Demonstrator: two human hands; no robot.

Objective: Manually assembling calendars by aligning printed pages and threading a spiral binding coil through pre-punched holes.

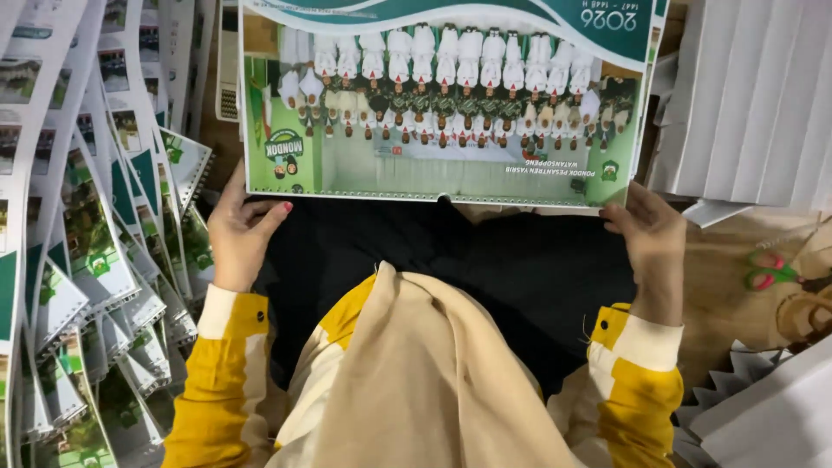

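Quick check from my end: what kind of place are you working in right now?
Probably a small print-finishing or calendar-assembly spot on the floor. Both hands, left and right, hold a calendar; bound calendars fan out alongside, white sheet stacks and scissors nearby.

Calendar stacks [95, 260] left, paper piles [745, 95] right.

This looks like a small print-finishing or binding workroom, with the work done seated on the floor. To the left of the left hand [241, 232] dozens of spiral-bound calendars [104, 260] lie fanned in overlapping rows, all the same green-and-white design. Between both hands sits one more calendar sheet [442, 104] with a group photograph. Beyond the right hand [652, 238] stacks of white card sheets [745, 95] pile up, and just right of it red-handled scissors [771, 270] lie on a patterned floor mat [737, 303]
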